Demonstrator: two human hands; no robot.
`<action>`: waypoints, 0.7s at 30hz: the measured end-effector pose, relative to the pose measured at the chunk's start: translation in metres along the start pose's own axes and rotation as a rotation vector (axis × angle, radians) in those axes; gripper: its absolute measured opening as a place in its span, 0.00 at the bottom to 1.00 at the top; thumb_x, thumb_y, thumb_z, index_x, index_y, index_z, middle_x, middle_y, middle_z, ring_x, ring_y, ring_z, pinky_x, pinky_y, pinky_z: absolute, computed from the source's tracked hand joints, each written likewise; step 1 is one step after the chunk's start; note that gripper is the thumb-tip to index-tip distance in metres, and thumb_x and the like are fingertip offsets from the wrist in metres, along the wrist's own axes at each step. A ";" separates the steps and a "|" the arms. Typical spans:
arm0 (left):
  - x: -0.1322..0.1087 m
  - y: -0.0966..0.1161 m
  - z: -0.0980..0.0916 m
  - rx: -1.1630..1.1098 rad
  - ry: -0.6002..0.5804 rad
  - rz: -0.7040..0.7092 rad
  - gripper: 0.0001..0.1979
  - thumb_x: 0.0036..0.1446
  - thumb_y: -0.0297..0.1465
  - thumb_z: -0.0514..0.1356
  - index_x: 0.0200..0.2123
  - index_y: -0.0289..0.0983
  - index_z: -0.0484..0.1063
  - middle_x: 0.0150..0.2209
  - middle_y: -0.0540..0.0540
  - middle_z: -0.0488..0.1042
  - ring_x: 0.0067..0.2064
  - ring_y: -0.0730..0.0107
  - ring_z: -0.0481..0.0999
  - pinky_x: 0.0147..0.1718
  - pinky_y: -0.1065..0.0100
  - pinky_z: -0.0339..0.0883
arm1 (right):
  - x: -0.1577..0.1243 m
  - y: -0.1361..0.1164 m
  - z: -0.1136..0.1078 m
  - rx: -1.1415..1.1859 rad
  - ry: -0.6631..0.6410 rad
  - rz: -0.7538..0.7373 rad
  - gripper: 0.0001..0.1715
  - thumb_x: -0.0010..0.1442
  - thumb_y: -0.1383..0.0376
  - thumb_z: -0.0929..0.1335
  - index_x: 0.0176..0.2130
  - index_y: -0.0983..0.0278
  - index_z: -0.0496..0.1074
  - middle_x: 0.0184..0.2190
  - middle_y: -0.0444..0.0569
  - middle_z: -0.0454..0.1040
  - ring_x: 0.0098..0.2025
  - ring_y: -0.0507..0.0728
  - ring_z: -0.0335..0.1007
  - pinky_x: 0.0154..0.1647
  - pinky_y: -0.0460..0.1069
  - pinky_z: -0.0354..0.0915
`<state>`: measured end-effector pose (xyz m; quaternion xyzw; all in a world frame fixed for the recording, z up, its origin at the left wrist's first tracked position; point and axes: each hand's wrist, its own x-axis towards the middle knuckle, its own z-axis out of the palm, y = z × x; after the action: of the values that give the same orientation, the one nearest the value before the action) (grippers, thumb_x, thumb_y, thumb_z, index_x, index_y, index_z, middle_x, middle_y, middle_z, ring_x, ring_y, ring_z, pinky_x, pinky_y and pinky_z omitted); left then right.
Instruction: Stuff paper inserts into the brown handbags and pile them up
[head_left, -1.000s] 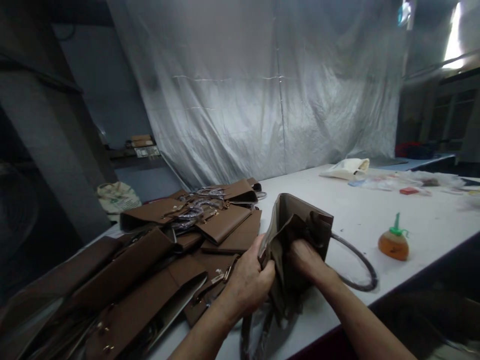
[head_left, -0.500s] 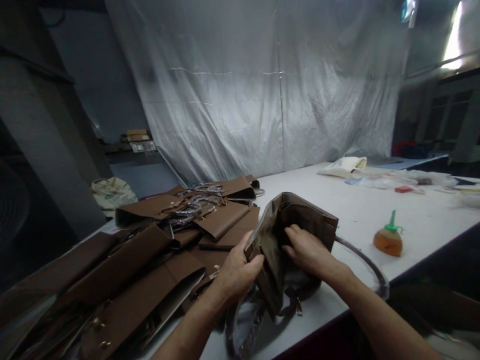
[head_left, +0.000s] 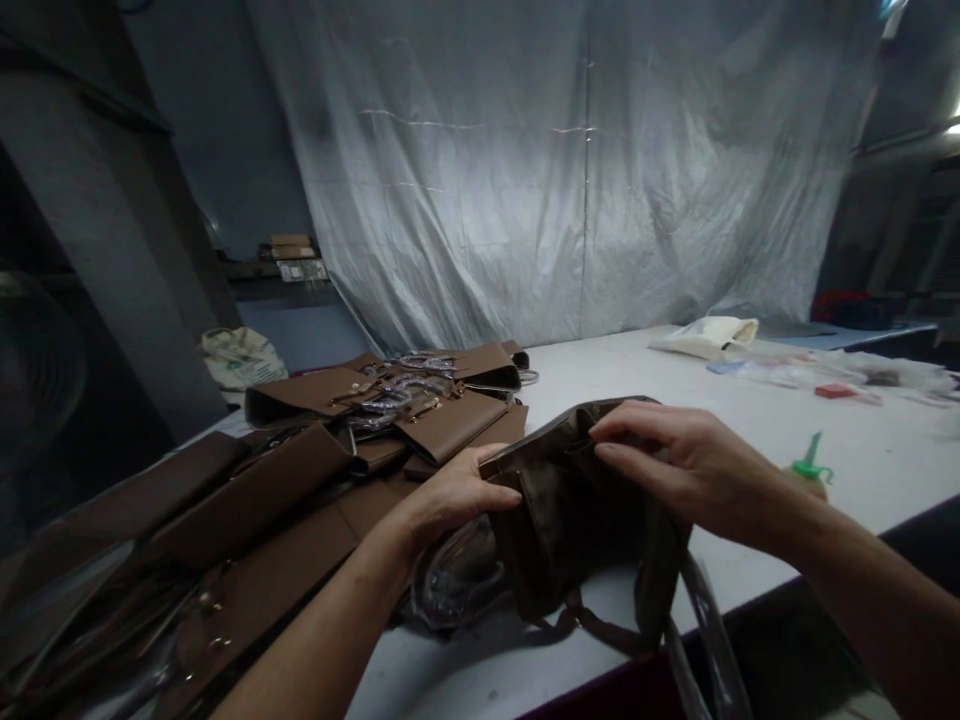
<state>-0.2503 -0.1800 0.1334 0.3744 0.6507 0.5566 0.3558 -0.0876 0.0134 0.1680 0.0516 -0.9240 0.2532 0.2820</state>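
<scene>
A brown handbag [head_left: 559, 520] is held over the table's near edge, its mouth tipped toward me so the dark lining shows. At its left rim, my left hand [head_left: 456, 492] is closed, with the thumb on the inner side. My right hand [head_left: 686, 465] pinches the lining near the bag's upper edge with thumb and fingertips. One plastic-wrapped handle [head_left: 459, 590] droops on the left below my hand. The other handle [head_left: 712, 640] hangs down on the right past the table edge. Inside, the bag's depth is too dark to make out.
Several brown handbags [head_left: 281, 490] lie heaped across the left of the white table [head_left: 600, 365]. A bottle with a green spout [head_left: 811, 465] stands behind my right wrist. Farther back are a cream cloth bag [head_left: 705, 338], clear plastic [head_left: 787, 372] and a small red box [head_left: 836, 391].
My right hand has come up out of the bag's inside to its upper edge and pinches the lining there. The bag has tilted, and its right handle has swung down. The view has shifted left.
</scene>
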 end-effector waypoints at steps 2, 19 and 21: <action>0.000 -0.001 0.001 0.028 0.006 0.023 0.25 0.39 0.22 0.63 0.45 0.31 0.69 0.37 0.46 0.73 0.38 0.65 0.72 0.39 0.67 0.64 | 0.018 0.007 0.010 -0.014 -0.034 -0.065 0.09 0.59 0.63 0.64 0.37 0.61 0.74 0.35 0.46 0.72 0.38 0.54 0.67 0.41 0.48 0.63; -0.003 -0.008 0.000 0.154 0.199 0.144 0.21 0.50 0.37 0.63 0.45 0.32 0.71 0.37 0.44 0.73 0.37 0.68 0.72 0.36 0.70 0.64 | 0.068 0.016 0.048 -0.122 -0.224 -0.269 0.04 0.54 0.65 0.69 0.29 0.64 0.73 0.32 0.47 0.64 0.41 0.55 0.59 0.44 0.50 0.57; -0.003 -0.009 0.000 0.163 0.221 0.158 0.20 0.50 0.39 0.62 0.43 0.32 0.72 0.36 0.44 0.73 0.35 0.69 0.72 0.35 0.71 0.64 | 0.069 0.016 0.049 -0.114 -0.213 -0.242 0.05 0.55 0.65 0.69 0.28 0.64 0.73 0.32 0.47 0.65 0.40 0.55 0.59 0.44 0.50 0.57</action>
<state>-0.2496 -0.1830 0.1242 0.3884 0.6974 0.5662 0.2054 -0.1730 0.0057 0.1639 0.1727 -0.9486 0.1574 0.2133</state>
